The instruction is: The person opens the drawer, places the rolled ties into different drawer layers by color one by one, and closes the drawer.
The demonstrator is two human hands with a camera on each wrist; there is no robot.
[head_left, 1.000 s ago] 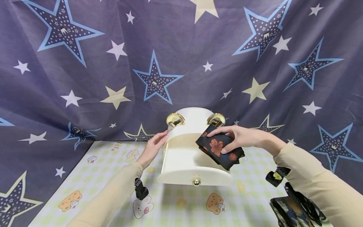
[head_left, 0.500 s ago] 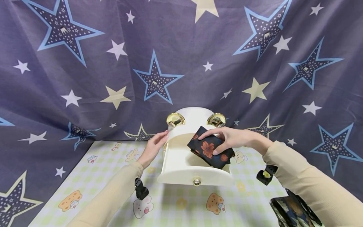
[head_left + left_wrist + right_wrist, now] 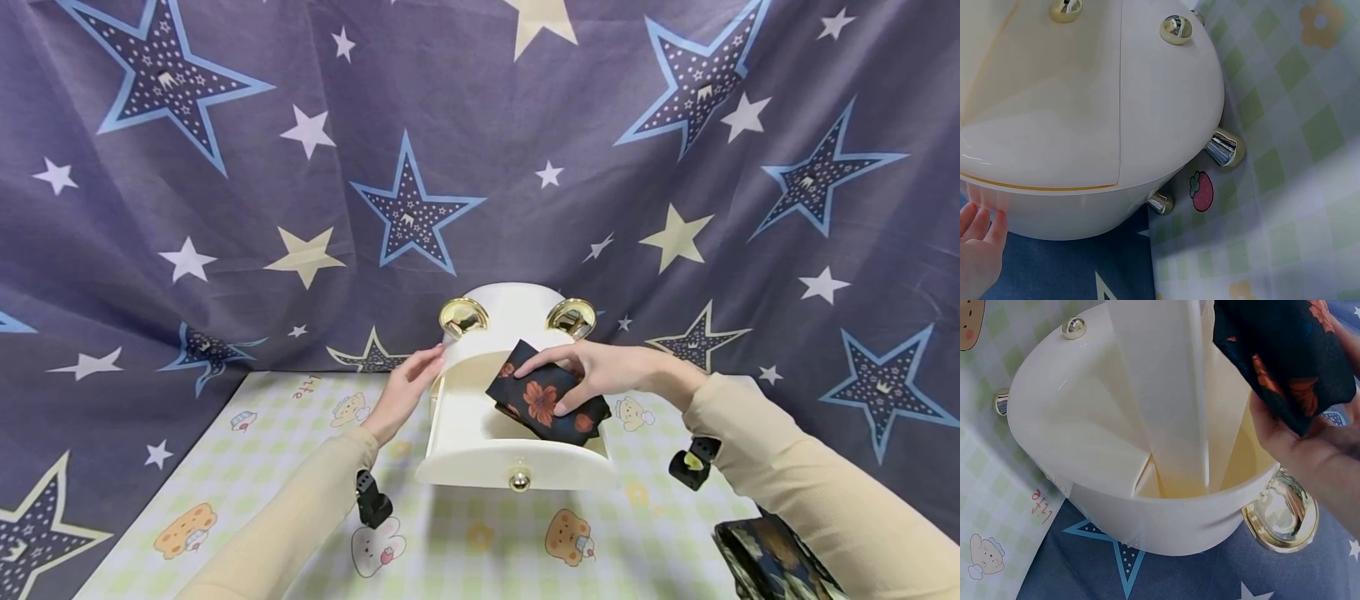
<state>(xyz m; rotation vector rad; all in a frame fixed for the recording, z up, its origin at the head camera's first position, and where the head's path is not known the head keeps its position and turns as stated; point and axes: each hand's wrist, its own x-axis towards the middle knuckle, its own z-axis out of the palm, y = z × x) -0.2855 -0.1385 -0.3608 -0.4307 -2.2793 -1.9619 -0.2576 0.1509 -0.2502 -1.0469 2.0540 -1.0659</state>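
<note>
A glossy white cabinet (image 3: 513,304) stands at the middle back in the head view, its curved-front drawer (image 3: 472,467) pulled out. My right hand (image 3: 611,371) grips a folded dark cloth (image 3: 540,404) with orange flowers, thumb on the near face and fingers over the top. The cloth is tilted above the right part of the drawer; in the right wrist view this floral cloth (image 3: 1291,369) is beside the open compartment. My left hand (image 3: 405,392) rests its fingertips on the cabinet's left side. In the left wrist view, those extended fingers (image 3: 996,228) touch the white wall.
Two gold round discs (image 3: 463,317) flank the cabinet's top, and a gold knob (image 3: 519,481) sits on the drawer front. Another folded dark patterned cloth (image 3: 772,554) lies at lower right, partly under my right sleeve. A starry curtain (image 3: 480,225) hangs behind the checked tablecloth (image 3: 300,492).
My right hand has moved left and slightly down with the floral cloth, from the drawer's right edge to over its inside. My left hand stays where it was.
</note>
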